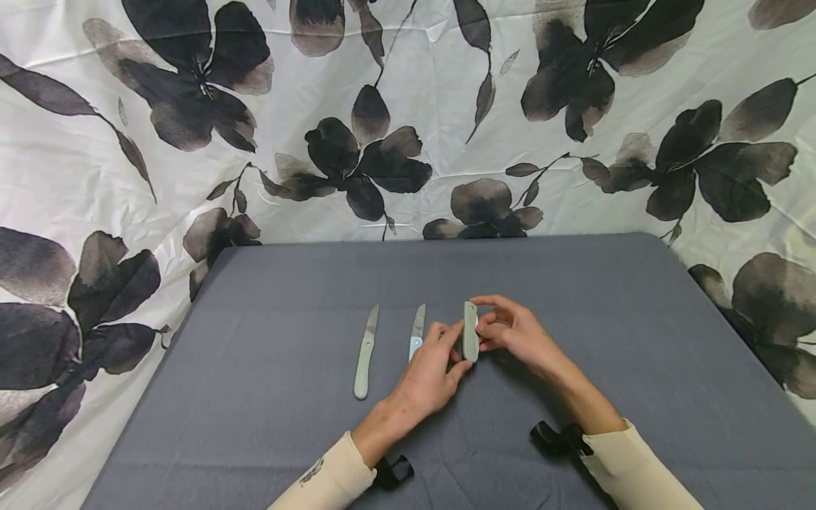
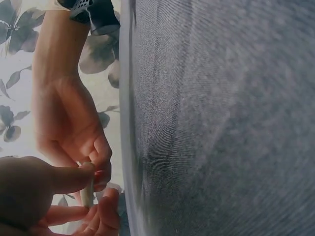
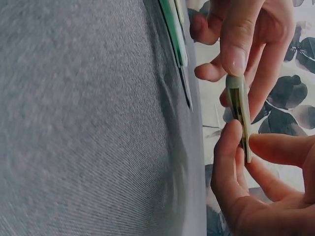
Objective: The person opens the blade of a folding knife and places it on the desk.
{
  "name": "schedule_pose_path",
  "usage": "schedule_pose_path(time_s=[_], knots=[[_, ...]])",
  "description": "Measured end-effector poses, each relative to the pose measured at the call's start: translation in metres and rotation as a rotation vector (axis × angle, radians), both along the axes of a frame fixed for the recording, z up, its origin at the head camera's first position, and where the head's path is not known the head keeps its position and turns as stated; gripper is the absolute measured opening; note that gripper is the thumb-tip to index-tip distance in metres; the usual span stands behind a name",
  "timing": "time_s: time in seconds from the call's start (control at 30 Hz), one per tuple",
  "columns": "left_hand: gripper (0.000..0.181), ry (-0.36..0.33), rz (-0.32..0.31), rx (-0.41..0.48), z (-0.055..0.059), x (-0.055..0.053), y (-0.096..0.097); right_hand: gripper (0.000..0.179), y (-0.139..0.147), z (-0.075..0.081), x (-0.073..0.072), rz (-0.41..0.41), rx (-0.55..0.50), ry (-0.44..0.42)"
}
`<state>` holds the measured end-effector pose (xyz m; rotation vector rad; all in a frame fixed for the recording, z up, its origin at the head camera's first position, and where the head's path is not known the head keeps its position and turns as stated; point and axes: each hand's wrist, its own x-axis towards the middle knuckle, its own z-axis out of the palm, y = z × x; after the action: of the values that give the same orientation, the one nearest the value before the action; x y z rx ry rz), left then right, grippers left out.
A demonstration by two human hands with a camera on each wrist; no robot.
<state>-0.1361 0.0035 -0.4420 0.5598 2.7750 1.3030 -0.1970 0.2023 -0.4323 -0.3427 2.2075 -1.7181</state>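
Observation:
A folded pale green pocket knife (image 1: 470, 333) is held up over the table between both hands. My left hand (image 1: 432, 372) pinches its lower end, thumb at the bottom tip. The right hand (image 1: 515, 331) grips it from the other side, with the index finger over the top end. In the right wrist view the slot in the handle (image 3: 237, 101) faces the camera and no blade sticks out. Left of the hands lies a pale green knife (image 1: 363, 365), its blade unfolded. Between them is a light blue knife (image 1: 417, 333), also unfolded, its lower handle hidden behind my left hand.
A grey cloth covers the table (image 1: 287, 425). Behind and beside it hangs a white curtain (image 1: 446, 92) with dark flowers. Black wrist straps (image 1: 561, 438) sit at both sleeve cuffs (image 1: 631, 460), close over the table.

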Motion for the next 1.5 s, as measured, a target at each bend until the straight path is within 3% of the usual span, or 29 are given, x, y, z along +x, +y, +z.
schedule_pose_path(time_s=[0.3, 0.57, 1.1, 1.5], knots=[[0.066, 0.014, 0.004, 0.051, -0.001, -0.002, -0.002, 0.056, -0.004, -0.003, 0.0, -0.034, -0.071, 0.017], [0.055, -0.055, 0.036, 0.15, 0.002, -0.007, -0.006, 0.056, -0.01, -0.003, 0.005, -0.051, -0.108, 0.047], [0.071, -0.132, 0.034, 0.33, 0.0, -0.011, -0.007, 0.052, -0.016, -0.01, 0.008, -0.001, -0.124, 0.128], [0.071, -0.171, 0.03, 0.301, 0.001, -0.009, -0.014, 0.052, -0.012, -0.012, 0.009, 0.018, -0.073, 0.118]])
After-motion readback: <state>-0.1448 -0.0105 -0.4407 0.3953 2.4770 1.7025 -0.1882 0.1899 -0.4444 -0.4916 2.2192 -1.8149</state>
